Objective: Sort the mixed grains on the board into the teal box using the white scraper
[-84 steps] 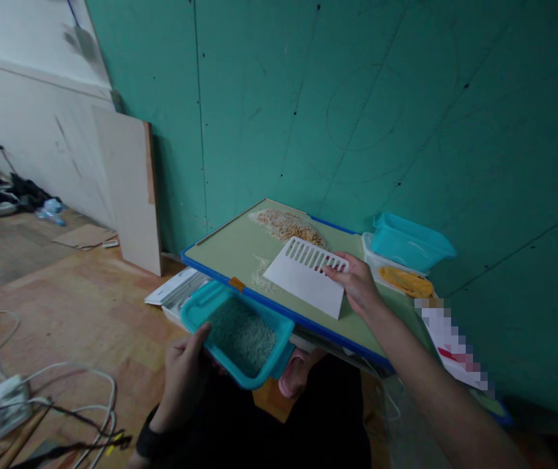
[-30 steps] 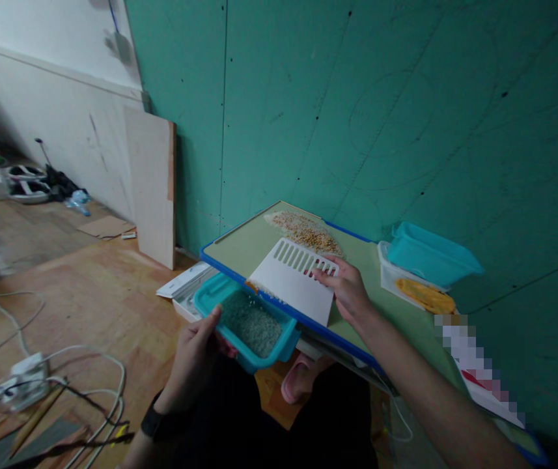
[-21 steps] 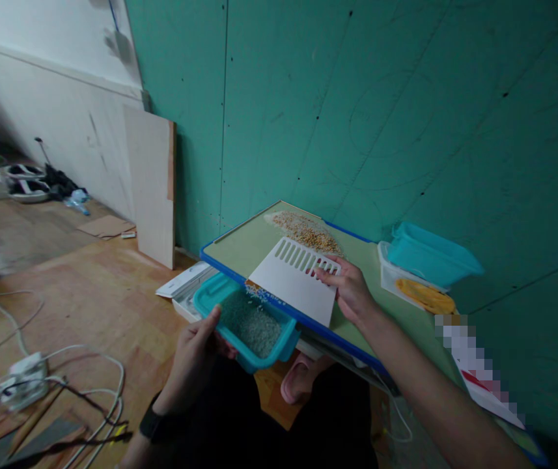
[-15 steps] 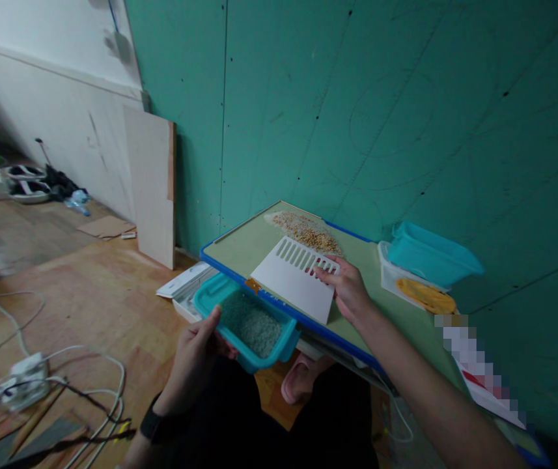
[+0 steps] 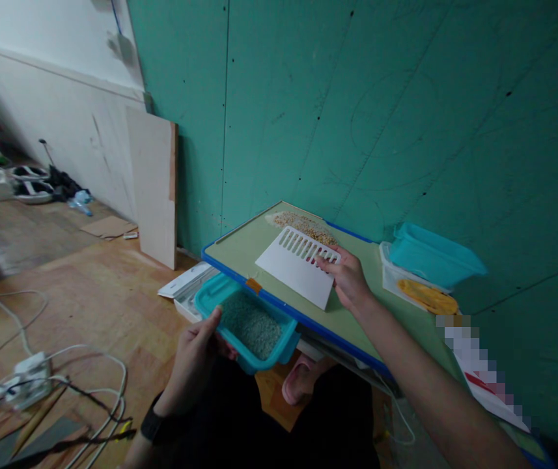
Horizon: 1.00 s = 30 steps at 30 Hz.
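Observation:
My left hand (image 5: 203,348) grips the near left rim of a turquoise plastic box (image 5: 239,348), thumb on top and fingers underneath. The box sits just below the table's front edge, with pale rice-like grains (image 5: 254,322) inside. My right hand (image 5: 349,277) is closed on a flat white plastic scraper (image 5: 295,267) with a row of slots, its thumb over the slots. The scraper is over the green tabletop (image 5: 234,251), in front of a spread pile of yellowish and pale grains (image 5: 305,225). It hides the near part of the pile.
A second turquoise box (image 5: 435,254) and a yellow oval thing (image 5: 428,296) are at the table's right side, by a white tray. A green wall (image 5: 279,117) rises behind. White cables and a power strip (image 5: 27,378) lie on the floor at left; a board (image 5: 154,189) leans on the wall.
The scraper in my right hand has moved back from the table's front edge toward the pile. A few white grains at that edge no longer show. My left hand and the box hold their place.

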Tool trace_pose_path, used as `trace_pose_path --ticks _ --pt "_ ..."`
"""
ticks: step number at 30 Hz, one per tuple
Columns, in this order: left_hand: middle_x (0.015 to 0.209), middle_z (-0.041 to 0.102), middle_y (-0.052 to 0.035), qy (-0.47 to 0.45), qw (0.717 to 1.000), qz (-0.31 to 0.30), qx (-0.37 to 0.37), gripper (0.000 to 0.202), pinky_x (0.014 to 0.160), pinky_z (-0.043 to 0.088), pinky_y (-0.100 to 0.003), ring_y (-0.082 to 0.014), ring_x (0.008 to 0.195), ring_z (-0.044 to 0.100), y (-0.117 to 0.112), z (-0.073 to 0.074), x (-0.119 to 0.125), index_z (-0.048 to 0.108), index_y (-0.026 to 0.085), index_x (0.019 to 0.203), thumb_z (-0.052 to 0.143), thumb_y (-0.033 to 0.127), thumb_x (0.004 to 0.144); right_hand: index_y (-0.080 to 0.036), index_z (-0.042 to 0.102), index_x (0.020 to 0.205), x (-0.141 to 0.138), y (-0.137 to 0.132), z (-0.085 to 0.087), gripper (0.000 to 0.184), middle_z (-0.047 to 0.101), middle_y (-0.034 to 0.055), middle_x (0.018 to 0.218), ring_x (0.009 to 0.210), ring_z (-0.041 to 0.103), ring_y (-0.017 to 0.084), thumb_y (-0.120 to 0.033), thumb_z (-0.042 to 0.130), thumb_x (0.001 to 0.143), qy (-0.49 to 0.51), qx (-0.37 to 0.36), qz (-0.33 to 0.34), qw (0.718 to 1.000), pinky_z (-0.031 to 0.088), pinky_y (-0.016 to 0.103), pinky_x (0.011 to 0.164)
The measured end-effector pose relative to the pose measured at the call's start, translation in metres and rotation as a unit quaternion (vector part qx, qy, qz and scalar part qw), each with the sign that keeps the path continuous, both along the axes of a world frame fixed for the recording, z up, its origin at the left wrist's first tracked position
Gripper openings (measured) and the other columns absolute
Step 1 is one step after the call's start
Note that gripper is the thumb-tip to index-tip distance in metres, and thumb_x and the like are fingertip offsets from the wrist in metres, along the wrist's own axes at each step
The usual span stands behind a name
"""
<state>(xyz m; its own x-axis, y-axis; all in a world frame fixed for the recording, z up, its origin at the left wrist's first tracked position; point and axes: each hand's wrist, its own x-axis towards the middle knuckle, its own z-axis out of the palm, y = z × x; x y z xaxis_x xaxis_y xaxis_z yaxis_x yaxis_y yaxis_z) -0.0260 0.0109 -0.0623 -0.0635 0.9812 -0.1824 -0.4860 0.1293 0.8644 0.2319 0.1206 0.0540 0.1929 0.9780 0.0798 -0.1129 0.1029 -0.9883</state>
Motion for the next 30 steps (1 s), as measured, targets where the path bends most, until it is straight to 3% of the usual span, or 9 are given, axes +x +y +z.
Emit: trace_pose_path --ticks 10,22,26,30 --pt "0.041 0.064 -0.0054 0.025 1.000 0.009 -0.010 0.061 0.046 0.051 -0.025 -0.0154 0.038 0.060 -0.004 0.014 0.002 0.065 0.019 0.040 0.083 0.071 0.067 -0.020 0.067 0.083 -0.012 0.001 -0.004 0.055 0.075 0.0002 0.073 0.066 0.064 0.018 -0.034 0.096 0.039 -0.018 -0.032 0.055 0.998 0.048 0.031 0.067" --pt "0.040 0.061 -0.0028 0.016 1.000 0.010 -0.008 0.058 0.045 0.051 -0.026 -0.0148 0.036 0.057 -0.004 0.011 0.002 0.067 0.020 0.042 0.083 0.068 0.069 -0.020 0.068 0.085 -0.008 -0.011 0.001 0.055 0.076 0.0010 0.075 0.068 0.067 0.019 -0.031 0.098 0.039 -0.002 -0.034 0.052 0.998 0.051 0.033 0.070" --pt "0.040 0.061 -0.0022 0.018 1.000 0.006 -0.008 0.058 0.045 0.052 -0.028 -0.0152 0.035 0.056 -0.003 0.011 0.001 0.067 0.021 0.041 0.083 0.070 0.068 -0.020 0.069 0.087 -0.005 -0.009 0.001 0.056 0.077 0.0025 0.077 0.071 0.069 0.021 -0.032 0.098 0.041 0.000 -0.040 0.074 0.996 0.052 0.034 0.072" --pt "0.039 0.060 -0.0013 0.014 1.000 0.001 -0.012 0.059 0.043 0.050 -0.027 -0.0146 0.035 0.055 -0.003 0.010 0.001 0.065 0.021 0.041 0.082 0.070 0.068 -0.021 0.068 0.087 -0.005 -0.001 0.003 0.057 0.076 0.0005 0.078 0.069 0.067 0.019 -0.033 0.098 0.040 0.011 -0.015 0.050 0.999 0.051 0.033 0.070"
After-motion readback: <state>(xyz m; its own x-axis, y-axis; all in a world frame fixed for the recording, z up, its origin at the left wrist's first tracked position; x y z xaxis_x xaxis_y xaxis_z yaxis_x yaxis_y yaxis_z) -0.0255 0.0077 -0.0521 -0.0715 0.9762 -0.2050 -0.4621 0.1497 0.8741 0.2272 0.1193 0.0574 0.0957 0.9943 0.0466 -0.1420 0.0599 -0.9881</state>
